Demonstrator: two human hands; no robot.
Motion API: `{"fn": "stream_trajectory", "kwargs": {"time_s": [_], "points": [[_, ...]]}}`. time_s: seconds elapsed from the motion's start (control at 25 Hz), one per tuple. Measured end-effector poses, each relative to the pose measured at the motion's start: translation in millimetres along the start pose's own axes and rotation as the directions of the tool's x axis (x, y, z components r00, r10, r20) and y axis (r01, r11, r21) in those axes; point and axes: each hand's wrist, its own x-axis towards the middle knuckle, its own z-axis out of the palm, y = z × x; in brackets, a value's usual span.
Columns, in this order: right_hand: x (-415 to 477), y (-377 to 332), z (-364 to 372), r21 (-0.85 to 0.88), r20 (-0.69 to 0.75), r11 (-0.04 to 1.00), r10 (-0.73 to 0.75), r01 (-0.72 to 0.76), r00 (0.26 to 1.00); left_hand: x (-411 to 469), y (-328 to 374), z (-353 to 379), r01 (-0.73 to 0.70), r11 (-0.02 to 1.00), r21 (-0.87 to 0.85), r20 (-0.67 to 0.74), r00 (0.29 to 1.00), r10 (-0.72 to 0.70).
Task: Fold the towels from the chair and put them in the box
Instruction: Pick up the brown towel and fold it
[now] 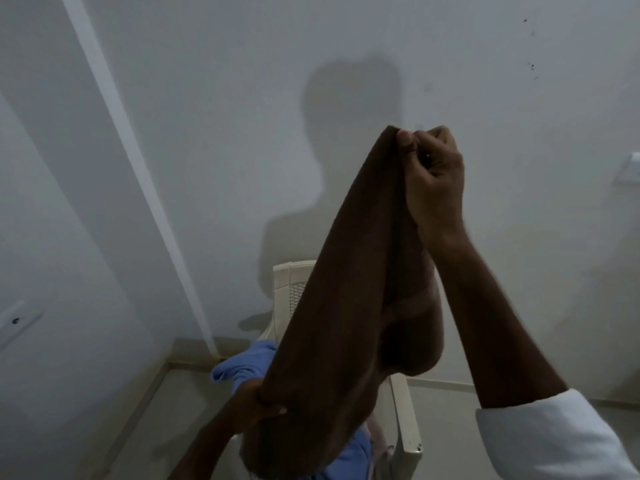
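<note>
Gripping lower end of brown towel point(346, 289) in left hand point(263, 400), fingers curled round bunched cloth; pinching top corner high in right hand point(433, 178), thumb and fingers clamped, presumably to stretch it lengthwise for folding. Held above chair point(287, 282) with blue towel point(239, 367) heaped there; box not seen. Beyond, open room up to bare wall point(207, 133).

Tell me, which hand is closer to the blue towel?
Left. The left hand holds the brown towel right beside the blue towel; the right hand is high above it.
</note>
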Motion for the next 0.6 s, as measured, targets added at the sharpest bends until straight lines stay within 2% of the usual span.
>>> {"fn": "stream_trajectory", "kwargs": {"time_s": [0.04, 0.16, 0.28, 0.4, 0.52, 0.6], "points": [[5.2, -1.0, -4.4, -0.003, -0.005, 1.000, -0.008, 0.008, 1.000, -1.5, -16.6, 6.7, -0.032, 0.999, 0.027, -0.017, 0.999, 0.032], [14.7, -3.9, -11.0, -0.020, -0.008, 0.999, -0.033, 0.032, 0.999, 7.7, -57.8, 9.1, 0.046, 0.989, 0.140, -0.133, 0.991, -0.028], [18.2, -5.0, -11.6, -0.023, 0.005, 0.998, -0.053, 0.053, 0.999, 5.0, -51.8, -4.3, 0.080, 0.973, 0.215, -0.201, 0.979, -0.036], [20.1, -3.7, -10.8, -0.018, 0.002, 0.998, -0.063, 0.063, 0.998, 2.8, -39.4, -15.7, 0.104, 0.976, 0.193, -0.283, 0.958, -0.046], [21.0, -2.4, -10.1, -0.032, 0.017, 0.995, -0.099, 0.099, 0.995, 8.2, -37.0, -21.2, 0.090, 0.929, 0.358, -0.350, 0.936, 0.044], [19.7, -2.0, -8.9, -0.049, 0.038, 0.989, -0.137, 0.139, 0.990, 8.5, -43.3, -29.0, 0.155, 0.917, 0.367, -0.368, 0.930, -0.010]]}}
